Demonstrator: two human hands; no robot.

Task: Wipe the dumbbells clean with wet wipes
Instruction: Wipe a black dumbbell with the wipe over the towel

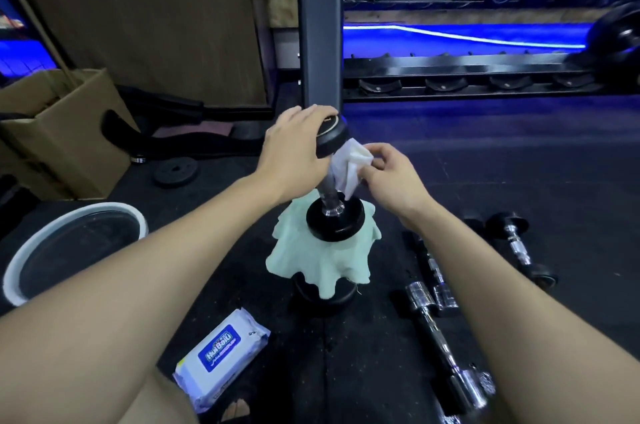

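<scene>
Beyond the wipes pack [221, 356], left hand [294, 146] grips the dumbbell [332, 181] top; right hand [388, 174] pinches a wipe [349, 167].

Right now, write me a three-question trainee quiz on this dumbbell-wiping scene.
1. True or false: the left hand grips the top head of the upright black dumbbell.
2. What does the right hand pinch against the chrome handle? A) white wet wipe B) blue-labelled wipes packet C) pale green cloth
3. Fill in: the upright dumbbell's lower head sits on the pale green ____.

Key: 1 true; 2 A; 3 cloth.
</scene>
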